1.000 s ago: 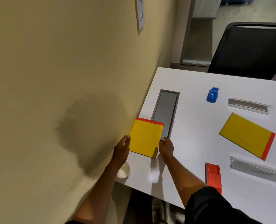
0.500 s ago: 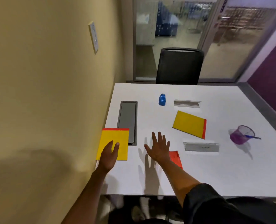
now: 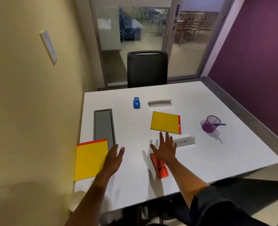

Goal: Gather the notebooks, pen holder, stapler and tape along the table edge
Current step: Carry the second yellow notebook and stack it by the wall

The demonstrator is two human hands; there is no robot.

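One yellow notebook with a red spine (image 3: 91,159) lies at the table's left edge by the wall. My left hand (image 3: 114,158) hovers open just right of it, holding nothing. A second yellow notebook (image 3: 165,122) lies mid-table. My right hand (image 3: 165,148) is spread open just short of that notebook, above the far end of the orange-red stapler (image 3: 160,168). A blue tape dispenser (image 3: 136,103) sits further back. The purple mesh pen holder (image 3: 210,123) with a blue pen stands at the right.
A grey cable hatch (image 3: 104,126) is set into the white table (image 3: 200,160) beside the left notebook. Two clear name-plate stands (image 3: 160,103) (image 3: 184,141) lie near the second notebook. A black chair (image 3: 147,69) stands at the far side. A yellow wall runs along the left.
Both hands have left the left notebook, which now lies at the wall edge. My right hand moved right and forward over the stapler toward the second notebook. The view swung right.
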